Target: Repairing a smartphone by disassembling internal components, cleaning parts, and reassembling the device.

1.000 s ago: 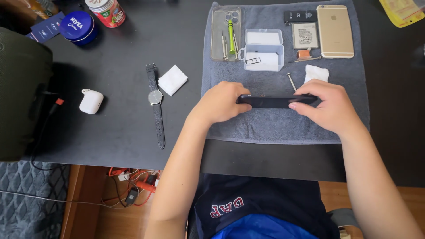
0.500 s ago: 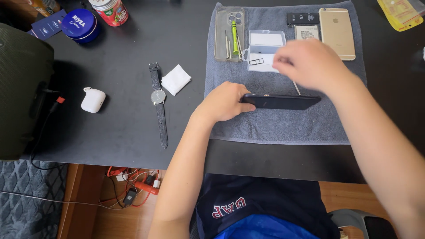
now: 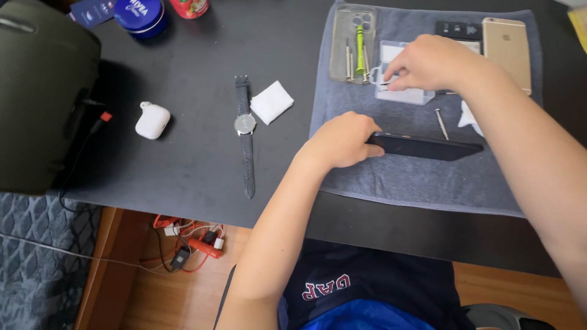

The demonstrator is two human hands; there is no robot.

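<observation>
A black smartphone [image 3: 428, 147] lies flat and lengthwise, its left end gripped under the left hand [image 3: 339, 142]. A small clear plastic parts box [image 3: 397, 82] sits beneath the right hand's [image 3: 434, 63] fingertips, beyond the phone.

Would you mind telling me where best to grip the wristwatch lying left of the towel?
Probably the round case, pinched across its sides from above: the watch lies flat with straps stretched out straight, and the case is its only stiff, raised part.

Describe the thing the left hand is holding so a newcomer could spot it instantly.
On the grey towel at the desk's right side, the left hand grips a dark phone propped on its long edge. The gold phone farther back lies flat, as does the clear case.
</observation>
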